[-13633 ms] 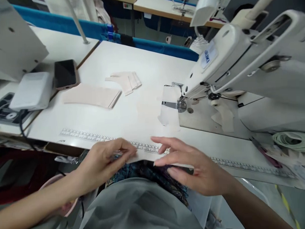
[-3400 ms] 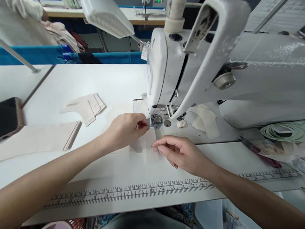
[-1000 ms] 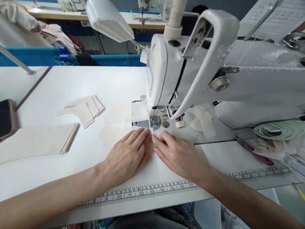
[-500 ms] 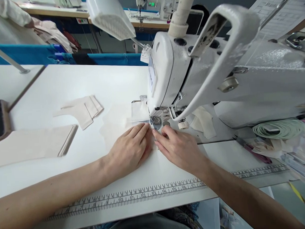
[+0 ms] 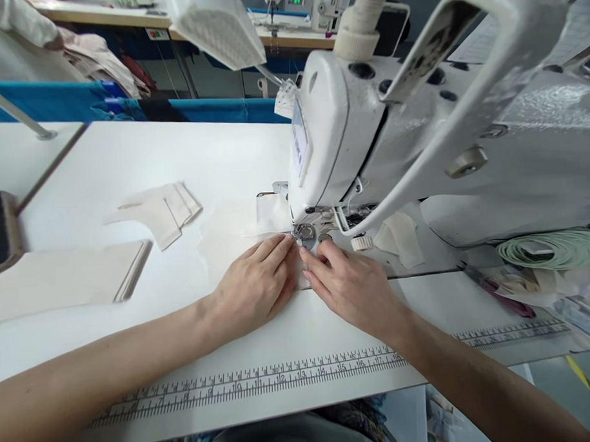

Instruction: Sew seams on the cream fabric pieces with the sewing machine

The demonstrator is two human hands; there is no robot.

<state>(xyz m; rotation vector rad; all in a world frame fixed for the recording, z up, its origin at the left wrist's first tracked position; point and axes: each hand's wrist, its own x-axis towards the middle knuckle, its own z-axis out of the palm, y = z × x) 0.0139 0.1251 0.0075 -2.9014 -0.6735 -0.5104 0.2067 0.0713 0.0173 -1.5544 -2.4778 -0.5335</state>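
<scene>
My left hand [image 5: 256, 283] lies over a pale fabric piece [image 5: 223, 239] at the sewing machine [image 5: 323, 136], fingers stretched forward and close together, its thumb hidden. The tips rest just in front of the presser foot and needle area [image 5: 298, 232]. My right hand [image 5: 353, 283] is bent beside it, its thumb and fingers closed on the near right edge of the same fabric. Only a small part of that edge shows between the hands. The fabric's pale colour nearly blends with the white table [image 5: 176, 154].
Left lie cut cream pieces [image 5: 164, 212] and a larger stack [image 5: 65, 277], near a dark brown-edged object [image 5: 0, 231]. Right are a fabric scrap [image 5: 399, 237], thread snips [image 5: 501, 291] and coiled green cord [image 5: 550, 247]. A ruler strip [image 5: 262, 380] runs along the front edge.
The view has shifted slightly, so the machine appears larger and farther right. Both hands stay by the presser foot in nearly the same pose.
</scene>
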